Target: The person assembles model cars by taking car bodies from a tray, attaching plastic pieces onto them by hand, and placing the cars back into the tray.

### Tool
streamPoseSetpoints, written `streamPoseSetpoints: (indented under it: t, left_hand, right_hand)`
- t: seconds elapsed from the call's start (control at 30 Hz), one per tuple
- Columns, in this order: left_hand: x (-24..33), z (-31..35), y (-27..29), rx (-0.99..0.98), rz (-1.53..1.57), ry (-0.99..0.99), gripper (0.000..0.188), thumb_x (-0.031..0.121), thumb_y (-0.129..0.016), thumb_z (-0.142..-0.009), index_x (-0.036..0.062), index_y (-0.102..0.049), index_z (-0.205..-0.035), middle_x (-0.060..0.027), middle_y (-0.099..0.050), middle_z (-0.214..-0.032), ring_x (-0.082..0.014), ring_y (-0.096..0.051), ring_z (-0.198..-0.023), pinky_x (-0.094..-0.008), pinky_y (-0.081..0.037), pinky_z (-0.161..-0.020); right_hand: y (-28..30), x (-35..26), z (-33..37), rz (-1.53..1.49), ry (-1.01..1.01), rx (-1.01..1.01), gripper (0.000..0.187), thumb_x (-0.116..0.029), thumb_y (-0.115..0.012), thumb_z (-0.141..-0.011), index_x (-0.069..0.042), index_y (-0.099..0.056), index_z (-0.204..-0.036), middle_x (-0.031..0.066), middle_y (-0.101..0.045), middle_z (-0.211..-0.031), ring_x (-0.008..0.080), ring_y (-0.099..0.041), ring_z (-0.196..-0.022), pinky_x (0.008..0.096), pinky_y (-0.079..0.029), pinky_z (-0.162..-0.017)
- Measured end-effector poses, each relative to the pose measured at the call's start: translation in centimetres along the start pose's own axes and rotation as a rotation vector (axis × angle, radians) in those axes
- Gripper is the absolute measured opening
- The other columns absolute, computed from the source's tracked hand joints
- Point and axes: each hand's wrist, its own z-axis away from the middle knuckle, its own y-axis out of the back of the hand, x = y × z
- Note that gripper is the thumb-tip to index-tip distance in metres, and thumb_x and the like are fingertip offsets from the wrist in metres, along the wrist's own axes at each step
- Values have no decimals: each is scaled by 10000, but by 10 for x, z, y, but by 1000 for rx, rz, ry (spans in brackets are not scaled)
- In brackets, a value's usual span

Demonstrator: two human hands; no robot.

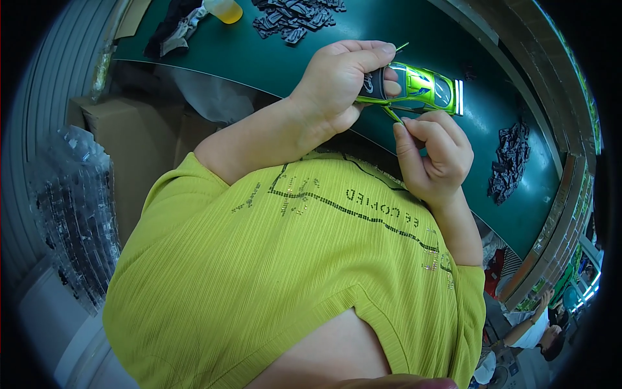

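Observation:
A shiny lime-green toy car (pixel 421 89) with dark windows is held up over the front edge of the green table. My left hand (pixel 340 78) is closed around its dark end, the thumb on top and fingertips showing through beside the body. A thin green flap, seemingly a door (pixel 392 115), sticks out from the car's near side, and a similar one (pixel 402 47) juts out on the far side. With thumb and forefinger together, my right hand (pixel 437 152) pinches the tip of the near door.
On the green table (pixel 259 58) lie a pile of small dark parts (pixel 295 16) at the back and another pile (pixel 510 162) at the right. A cup of yellow liquid (pixel 225 10) stands beside dark cloth (pixel 175 29). Cardboard boxes (pixel 133 129) are at left. Another person (pixel 534 327) is at far right.

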Motion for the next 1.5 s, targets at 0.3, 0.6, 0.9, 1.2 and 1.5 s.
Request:
streamPoseSetpoints:
  t: [0.3, 0.6, 0.9, 1.2, 1.5]
  left_hand:
    - [-10, 0, -4, 63, 14, -6, 181, 182, -632, -988, 13, -620, -1052, -57, -649, -844, -128, -643, -734, -269, -570, -708]
    - [-13, 1, -5, 107, -13, 29, 226, 180, -631, -987, -6, -606, -1113, -84, -646, -880, -141, -643, -745, -265, -554, -698]
    - [-12, -4, -4, 98, -167, 19, 239, 217, -642, -986, -4, -615, -1072, -44, -652, -808, -123, -632, -664, -254, -537, -637]
    - [-13, -5, -2, 83, -447, 12, 250, 279, -635, -996, 32, -669, -1004, -10, -641, -797, -78, -576, -583, -218, -455, -519]
    - [7, -15, -19, 3, -432, -125, 238, 228, -600, -1015, 5, -676, -1046, -2, -631, -749, -51, -553, -530, -198, -456, -488]
  right_hand:
    - [-10, 3, -5, -28, -47, 30, 122, 29, -754, -757, -4, -664, -833, 96, -638, -768, 229, -644, -615, 297, -505, -546]
    - [-12, 15, -1, -50, -23, 23, 146, 8, -760, -742, -33, -665, -845, 85, -619, -741, 231, -615, -592, 315, -480, -526]
    - [9, 0, -12, 456, 45, -53, 549, -174, -828, -647, -96, -633, -1154, 93, -581, -1218, 304, -549, -1168, 431, -428, -962]
    - [18, 20, -15, 428, 103, -262, 642, -281, -854, -592, -44, -613, -1137, 117, -625, -1030, 302, -612, -1046, 554, -345, -1114]
    - [60, 19, -9, -255, -427, -177, 629, -296, -768, -850, 7, -482, -1322, 174, -621, -1192, 277, -623, -1092, 380, -515, -909]
